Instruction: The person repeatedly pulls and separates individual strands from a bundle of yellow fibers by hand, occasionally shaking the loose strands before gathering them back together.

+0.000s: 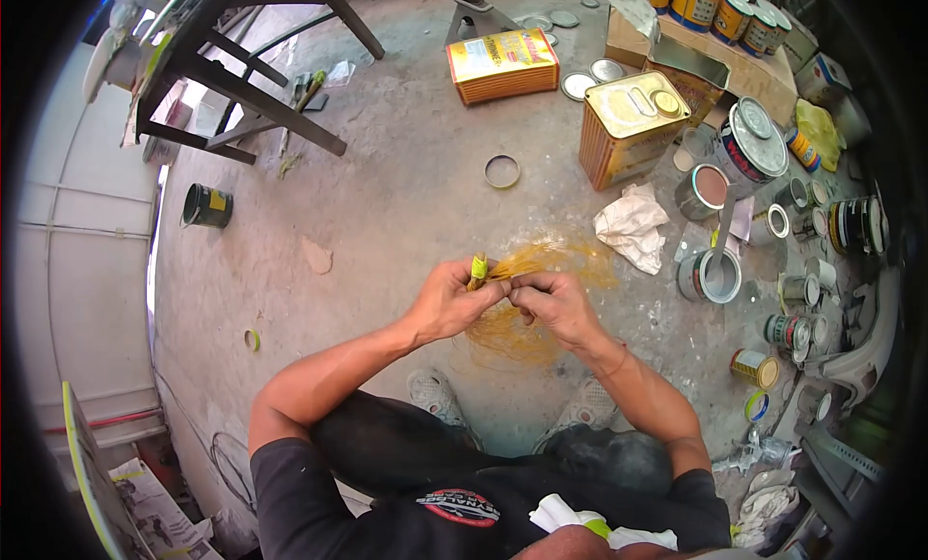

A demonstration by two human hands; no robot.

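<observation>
My left hand (454, 297) is closed around a bundle of thin yellow strands bound at one end with yellow-green tape (478, 268). The taped end sticks up between thumb and fingers. From the bundle the loose yellow strands (565, 258) fan out to the right and hang below both hands, above the floor. My right hand (559, 307) is closed in a pinch, its fingertips meeting those of my left hand at the strands. Exactly what lies between the right fingertips is partly hidden.
A crumpled white cloth (630, 227) lies right of the strands. Beyond it stand a square metal can (633, 125), an open grey paint can (710, 276) and several more tins. A thinner can (503, 64) lies ahead; a dark metal stand (251, 96) is at upper left.
</observation>
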